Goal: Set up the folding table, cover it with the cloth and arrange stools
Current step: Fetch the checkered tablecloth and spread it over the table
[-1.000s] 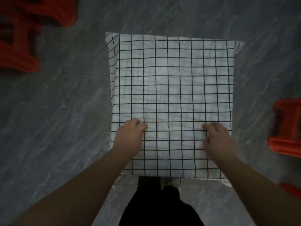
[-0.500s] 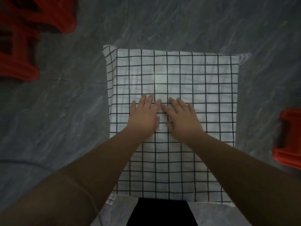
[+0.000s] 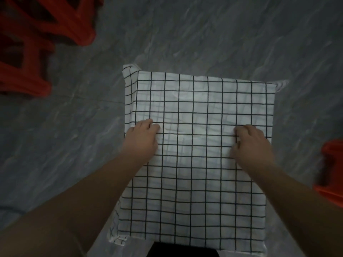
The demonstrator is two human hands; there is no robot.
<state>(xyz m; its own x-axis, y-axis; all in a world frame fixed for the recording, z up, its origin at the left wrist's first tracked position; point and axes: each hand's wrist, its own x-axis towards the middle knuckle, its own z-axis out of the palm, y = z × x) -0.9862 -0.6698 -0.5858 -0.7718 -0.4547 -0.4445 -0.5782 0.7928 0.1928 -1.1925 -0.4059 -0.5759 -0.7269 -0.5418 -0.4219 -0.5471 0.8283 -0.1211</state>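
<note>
Count: one white black-grid cloth [image 3: 200,101], centre. One red plastic stool [image 3: 332,169] at 3 o'clock. Red stool cluster [image 3: 33,45] at 10 o'clock, number unclear.

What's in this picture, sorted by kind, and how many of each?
Checked cloth: 1
Red stools: 3, it seems, all cropped: two overlapping at the upper left, one at the right edge
Hands: 2, left hand and right hand, both on the cloth
Total: 6
</note>
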